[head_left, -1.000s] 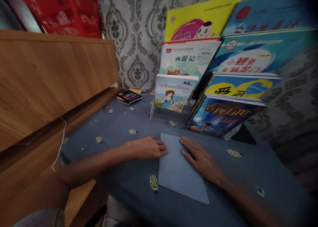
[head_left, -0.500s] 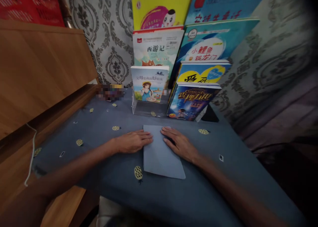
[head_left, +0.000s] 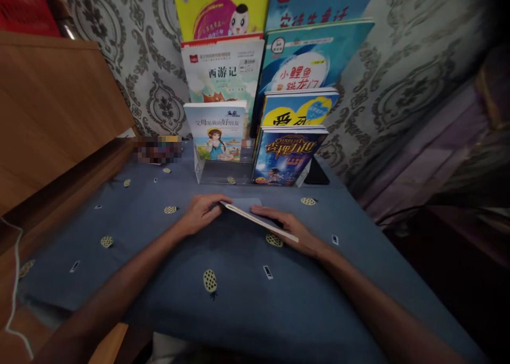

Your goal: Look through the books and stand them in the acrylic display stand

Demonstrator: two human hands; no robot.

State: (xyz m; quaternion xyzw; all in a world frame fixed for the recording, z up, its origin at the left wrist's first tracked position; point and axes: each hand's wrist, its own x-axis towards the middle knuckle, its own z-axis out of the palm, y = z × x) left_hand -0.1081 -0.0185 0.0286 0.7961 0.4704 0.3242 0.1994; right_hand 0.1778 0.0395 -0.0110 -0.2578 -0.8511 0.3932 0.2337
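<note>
A thin notebook (head_left: pixel 244 203) with a plain blue-grey cover is tilted above the table, its cream page edge turned towards me. My left hand (head_left: pixel 201 213) pinches its left end, the fingers at the far corner and the thumb at the edge. At the right end, my right hand (head_left: pixel 297 230) grips it with its fingers stretched across the cover. The lower side of the notebook and part of the right thumb are hidden.
A clear acrylic stand (head_left: pixel 223 172) behind the hands holds several upright picture books (head_left: pixel 289 154). The blue tablecloth (head_left: pixel 167 284) has a pineapple print. A wooden cabinet (head_left: pixel 59 98) borders the left, with a white cable (head_left: pixel 16 279) hanging near it. A blurred-out item (head_left: pixel 157 150) lies at the back left.
The notebook lay flat under both hands; now its near side is lifted and its page edge shows. My left hand has gone from resting on it to gripping its end. The view shifted right.
</note>
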